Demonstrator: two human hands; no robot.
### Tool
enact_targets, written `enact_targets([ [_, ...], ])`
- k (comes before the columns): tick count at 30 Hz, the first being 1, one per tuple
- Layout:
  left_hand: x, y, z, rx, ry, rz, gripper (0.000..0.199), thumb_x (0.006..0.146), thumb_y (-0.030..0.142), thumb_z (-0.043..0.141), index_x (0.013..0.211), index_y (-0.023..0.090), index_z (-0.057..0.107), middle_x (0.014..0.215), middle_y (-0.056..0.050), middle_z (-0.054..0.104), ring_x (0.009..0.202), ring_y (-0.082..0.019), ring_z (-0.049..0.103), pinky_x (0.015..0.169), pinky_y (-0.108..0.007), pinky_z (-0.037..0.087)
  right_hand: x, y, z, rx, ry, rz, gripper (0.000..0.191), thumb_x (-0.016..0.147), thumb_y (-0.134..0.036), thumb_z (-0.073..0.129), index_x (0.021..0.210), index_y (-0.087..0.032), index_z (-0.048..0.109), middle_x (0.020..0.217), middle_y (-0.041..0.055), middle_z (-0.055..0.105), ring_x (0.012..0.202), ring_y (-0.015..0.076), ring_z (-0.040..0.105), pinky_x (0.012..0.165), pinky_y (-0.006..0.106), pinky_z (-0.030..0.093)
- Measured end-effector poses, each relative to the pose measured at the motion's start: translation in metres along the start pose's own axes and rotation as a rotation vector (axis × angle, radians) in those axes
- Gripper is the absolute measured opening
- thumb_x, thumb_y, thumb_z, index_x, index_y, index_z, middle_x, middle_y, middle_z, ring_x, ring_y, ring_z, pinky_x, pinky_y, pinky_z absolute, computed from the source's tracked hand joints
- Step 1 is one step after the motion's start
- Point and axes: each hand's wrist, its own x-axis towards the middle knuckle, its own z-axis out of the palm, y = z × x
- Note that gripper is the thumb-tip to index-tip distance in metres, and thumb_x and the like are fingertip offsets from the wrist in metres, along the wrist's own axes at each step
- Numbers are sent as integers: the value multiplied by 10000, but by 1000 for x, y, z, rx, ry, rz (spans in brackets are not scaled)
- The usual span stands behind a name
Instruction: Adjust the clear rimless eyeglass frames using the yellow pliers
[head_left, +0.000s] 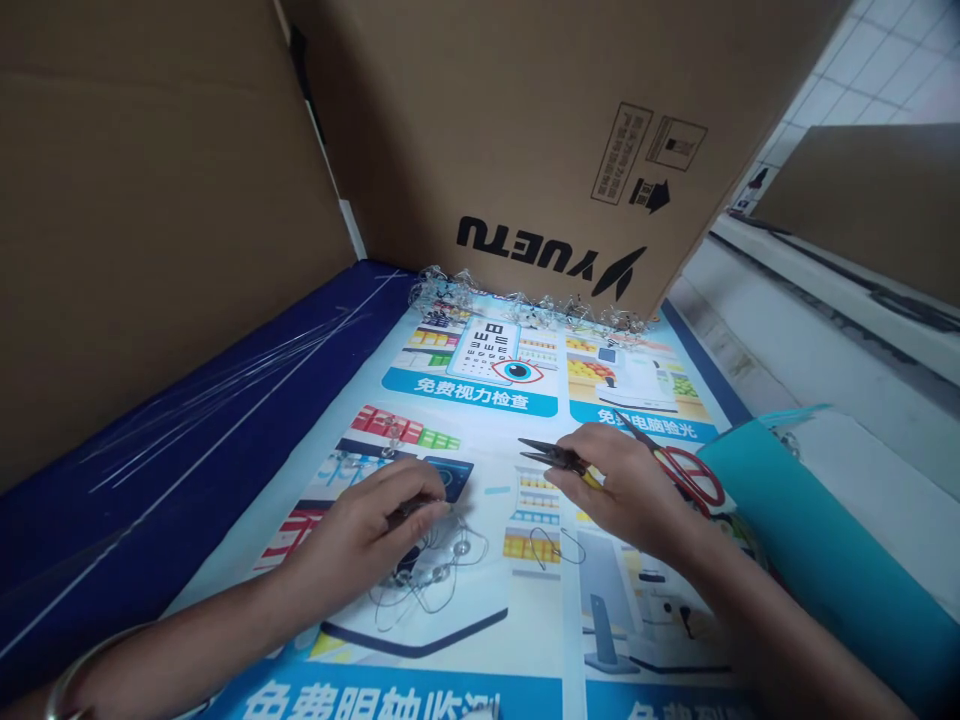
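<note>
Printed eye-test poster (540,590); on it wire loops (546,545); red-handled scissors (694,478)

The right hand (622,490) grips needle-nose pliers (555,457).

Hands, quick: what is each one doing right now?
Left hand: closed, holding a small dark object, too hidden to identify.
Right hand: closed, gripping yellow-handled needle-nose pliers.

Poster (420,430): white ground, blue banners, multicolour shop graphics. Cardboard box (540,130): brown, black YUETU lettering. Scissors (694,478): red handles. Teal sheet (817,510) at right.
</note>
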Motion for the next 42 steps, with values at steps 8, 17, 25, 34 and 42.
enact_targets([
  [8,0,3,-2,-49,115,28,126,885,224,449,820,191,552,818,-20,555,802,-157,519,719,-264,422,-28,8,-20,-509,-184,-14,83,717,-256,628,682,-222,561,645,61,538,652,218,480,594,342,298],
  [17,0,0,-6,-102,188,8,129,885,206,463,805,181,562,813,-13,563,808,-146,522,728,-261,418,-43,-13,-6,-501,-189,-21,149,635,-280,694,663,-250,551,628,46,527,655,244,487,583,350,282],
  [25,0,0,-4,-111,143,-46,112,886,228,468,816,189,545,824,-9,551,803,-150,511,709,-259,405,-44,-16,-8,-574,-226,-17,94,670,-246,642,660,-244,549,643,61,538,663,235,486,619,367,289],
  [34,1,1,-5,-113,121,-63,119,886,242,465,819,188,547,830,0,555,804,-147,508,714,-256,399,-42,-33,4,-700,-278,46,129,717,-76,532,688,-196,569,684,100,552,690,252,501,641,386,305],
  [42,2,4,-5,-125,103,-79,140,894,258,447,815,180,532,824,-7,544,798,-152,503,712,-261,394,-42,-33,3,-797,-420,57,151,759,-66,486,725,-199,548,658,54,541,633,217,513,554,327,276],
])
